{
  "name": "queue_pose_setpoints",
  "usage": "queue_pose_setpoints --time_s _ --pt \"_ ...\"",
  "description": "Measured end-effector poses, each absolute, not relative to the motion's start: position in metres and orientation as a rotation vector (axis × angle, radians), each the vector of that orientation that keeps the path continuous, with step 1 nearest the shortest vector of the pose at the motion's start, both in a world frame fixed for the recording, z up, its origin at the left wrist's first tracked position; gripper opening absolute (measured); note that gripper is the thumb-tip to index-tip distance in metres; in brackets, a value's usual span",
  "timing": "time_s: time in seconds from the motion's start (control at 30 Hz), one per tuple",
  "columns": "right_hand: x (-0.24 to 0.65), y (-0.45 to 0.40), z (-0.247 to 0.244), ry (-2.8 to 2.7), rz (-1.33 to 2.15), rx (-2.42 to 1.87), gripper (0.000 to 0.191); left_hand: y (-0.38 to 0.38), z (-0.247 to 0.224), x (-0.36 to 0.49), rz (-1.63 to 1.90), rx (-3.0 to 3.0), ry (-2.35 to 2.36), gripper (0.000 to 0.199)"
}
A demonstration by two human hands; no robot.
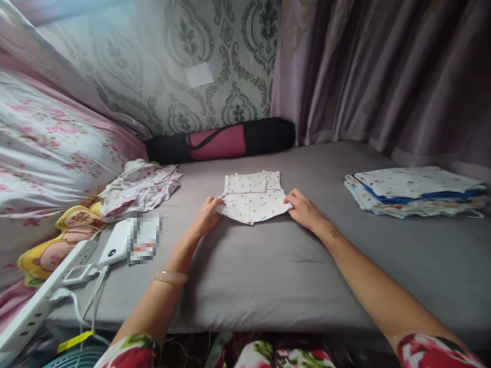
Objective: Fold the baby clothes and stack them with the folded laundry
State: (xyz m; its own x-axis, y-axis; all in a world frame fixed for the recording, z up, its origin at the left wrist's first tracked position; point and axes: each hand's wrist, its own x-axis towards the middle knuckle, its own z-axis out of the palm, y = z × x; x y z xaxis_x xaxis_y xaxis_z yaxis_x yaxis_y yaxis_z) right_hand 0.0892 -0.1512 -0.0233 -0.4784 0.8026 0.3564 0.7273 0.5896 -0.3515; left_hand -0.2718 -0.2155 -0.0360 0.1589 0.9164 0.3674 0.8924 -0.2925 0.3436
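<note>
Pinching the near left corner of a small patterned white garment (251, 202) between thumb and fingers, the left hand (210, 212) mirrors the right hand (303, 207), which pinches the near right corner. The garment — partly folded over at its far edge — lies mid-bed on the grey sheet (261, 276), between a crumpled clothing heap (140, 186) and a folded stack (414, 189).

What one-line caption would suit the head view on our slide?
Two hands grip the near corners of a small patterned garment on a grey sheet.
</note>
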Motion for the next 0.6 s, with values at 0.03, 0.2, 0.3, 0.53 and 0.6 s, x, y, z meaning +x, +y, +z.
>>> queue_pose_setpoints --time_s 0.03,0.2,0.3,0.53,0.6 --pt "0.089 -0.15 -0.026 -2.324 0.176 -1.158 0.021 -0.213 -0.037 -0.273 0.791 2.388 1.863 0.037" --pt "0.093 -0.141 -0.036 -2.404 0.374 -0.884 0.036 -0.207 -0.032 -0.281 0.715 2.565 1.702 0.042" --pt "0.093 -0.138 -0.039 -2.502 0.386 -0.843 0.067 -0.204 -0.029 -0.284 0.605 2.627 1.515 0.06" --pt "0.093 -0.135 -0.038 -2.683 0.46 -0.864 0.075 -0.206 -0.011 -0.279 0.377 2.473 1.504 0.06" --pt "0.094 -0.136 -0.036 -2.684 0.486 -0.883 0.076 -0.209 -0.002 -0.276 0.354 2.437 1.515 0.062"
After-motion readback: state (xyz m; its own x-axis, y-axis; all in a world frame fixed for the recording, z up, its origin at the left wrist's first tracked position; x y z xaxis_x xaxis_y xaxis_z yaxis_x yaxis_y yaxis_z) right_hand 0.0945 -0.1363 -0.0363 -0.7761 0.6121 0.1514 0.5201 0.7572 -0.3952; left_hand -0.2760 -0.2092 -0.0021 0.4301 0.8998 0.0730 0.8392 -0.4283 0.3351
